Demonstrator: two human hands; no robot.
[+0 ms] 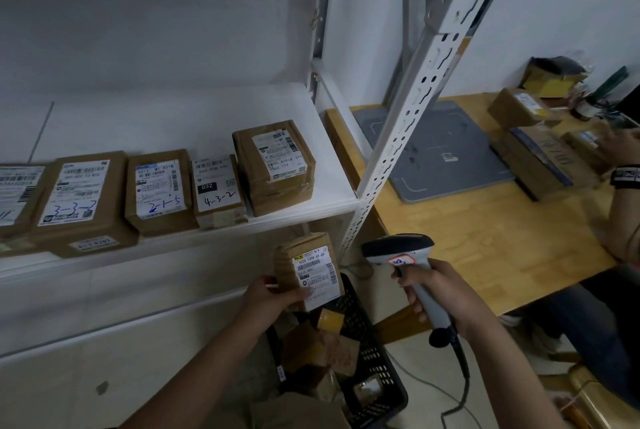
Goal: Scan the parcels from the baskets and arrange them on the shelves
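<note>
My left hand point(273, 295) grips a small brown parcel point(306, 269) by its lower left edge, its white label facing up. To its right, my right hand point(440, 293) is wrapped round the handle of a grey barcode scanner point(398, 248), whose dark head points left toward the parcel. Below both sits a black plastic basket point(370, 352) holding several brown parcels. On the white shelf point(332, 182) above stands a row of several labelled parcels point(273, 168), some with handwritten numbers.
A white perforated shelf post point(408, 123) rises just right of the parcel row. A wooden table point(485, 238) at right carries a grey pad point(446, 148) and more boxes point(543, 161). Another person's hand point(623, 148) and sleeve are at the right edge. The scanner cable point(460, 380) trails down.
</note>
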